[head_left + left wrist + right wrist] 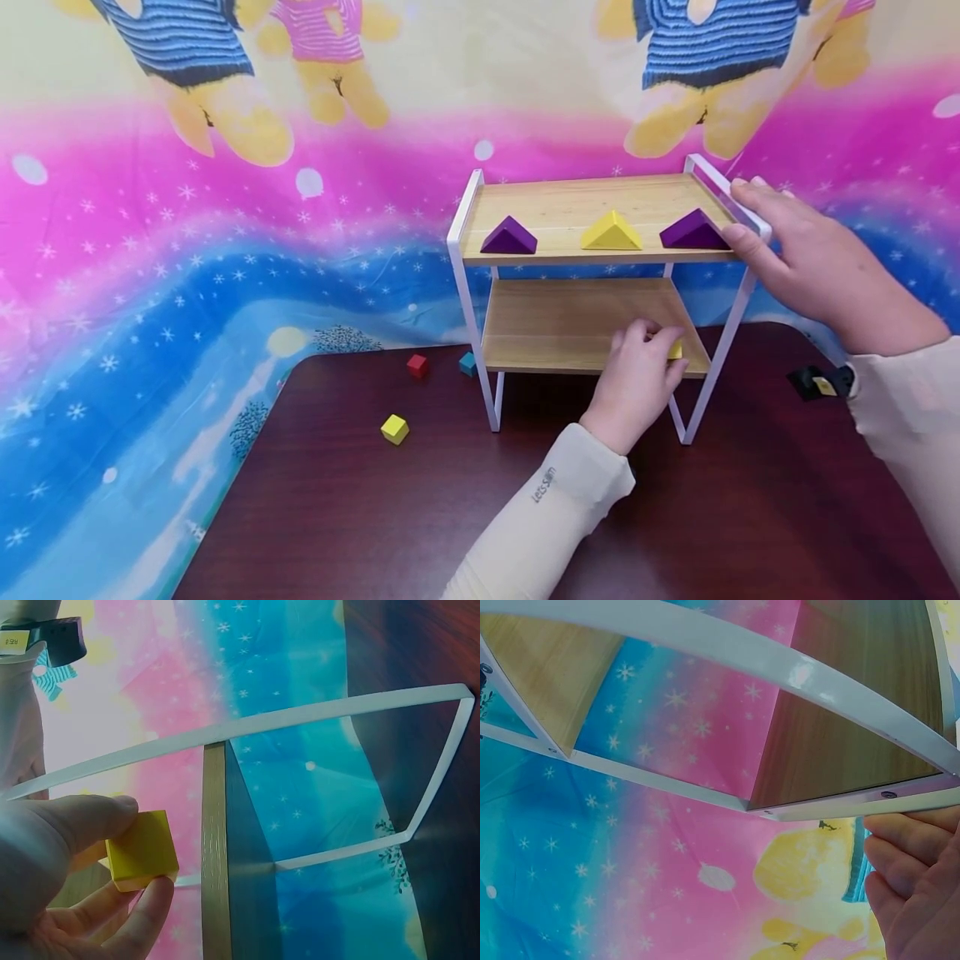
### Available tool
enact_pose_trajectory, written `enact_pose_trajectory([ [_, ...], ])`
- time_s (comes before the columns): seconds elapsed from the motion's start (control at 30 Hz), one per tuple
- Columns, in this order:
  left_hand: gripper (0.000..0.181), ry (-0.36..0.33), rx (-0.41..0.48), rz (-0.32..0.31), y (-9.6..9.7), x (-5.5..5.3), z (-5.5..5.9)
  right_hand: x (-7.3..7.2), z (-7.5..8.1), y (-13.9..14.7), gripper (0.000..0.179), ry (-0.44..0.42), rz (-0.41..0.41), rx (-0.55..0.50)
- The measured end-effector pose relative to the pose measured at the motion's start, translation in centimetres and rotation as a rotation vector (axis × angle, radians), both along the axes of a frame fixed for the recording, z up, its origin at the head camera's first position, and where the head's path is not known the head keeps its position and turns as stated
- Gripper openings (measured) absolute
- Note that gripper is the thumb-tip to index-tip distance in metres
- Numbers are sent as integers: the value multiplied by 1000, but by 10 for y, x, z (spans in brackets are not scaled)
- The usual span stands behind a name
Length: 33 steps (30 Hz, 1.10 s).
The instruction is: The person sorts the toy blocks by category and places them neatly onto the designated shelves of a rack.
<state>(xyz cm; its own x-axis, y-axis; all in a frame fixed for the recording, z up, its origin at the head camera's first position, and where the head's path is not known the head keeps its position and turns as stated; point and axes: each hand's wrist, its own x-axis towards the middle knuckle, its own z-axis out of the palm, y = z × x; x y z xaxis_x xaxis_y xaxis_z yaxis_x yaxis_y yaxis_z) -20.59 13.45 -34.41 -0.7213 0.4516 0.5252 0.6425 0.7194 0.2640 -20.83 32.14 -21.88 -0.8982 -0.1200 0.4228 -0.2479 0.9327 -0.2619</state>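
Observation:
My left hand pinches a yellow cube between thumb and fingertips at the right part of the lower shelf of a small two-tier rack. In the head view that cube is mostly covered by the fingers. My right hand rests against the white metal side frame at the rack's upper right, its fingers fairly straight. The right thumb lies beside a purple triangular block on the upper shelf. A yellow triangular block and another purple triangular block stand along the same front edge.
On the dark table, left of the rack, lie a red cube, a blue cube and another yellow cube. The blue one is close to the rack's left leg. A patterned cloth hangs behind.

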Motion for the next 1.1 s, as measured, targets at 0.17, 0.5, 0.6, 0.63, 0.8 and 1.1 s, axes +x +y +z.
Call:
enact_pose_trajectory([
  [0.17, 32, 4, -17, 6, 4, 0, 0, 0, 0, 1, 66, 1, 12, -9],
  [0.5, 34, 18, -68, 12, 12, -2, -2, -1, -1, 1, 66, -21, -4, -3],
  [0.6, 33, 36, -82, 18, 12, -3, -2, -1, -1, 1, 66, -22, 0, -3],
  [0.63, 33, 37, -84, 19, 12, -4, -3, -1, -1, 1, 66, -22, 2, -3],
  [0.8, 33, 60, -101, 21, 13, -6, -4, -1, -1, 1, 66, -16, 4, -3],
  [1.1, 34, 72, -59, 30, 18, -7, -8, 2, 0, 1, 66, -2, 15, -16],
])
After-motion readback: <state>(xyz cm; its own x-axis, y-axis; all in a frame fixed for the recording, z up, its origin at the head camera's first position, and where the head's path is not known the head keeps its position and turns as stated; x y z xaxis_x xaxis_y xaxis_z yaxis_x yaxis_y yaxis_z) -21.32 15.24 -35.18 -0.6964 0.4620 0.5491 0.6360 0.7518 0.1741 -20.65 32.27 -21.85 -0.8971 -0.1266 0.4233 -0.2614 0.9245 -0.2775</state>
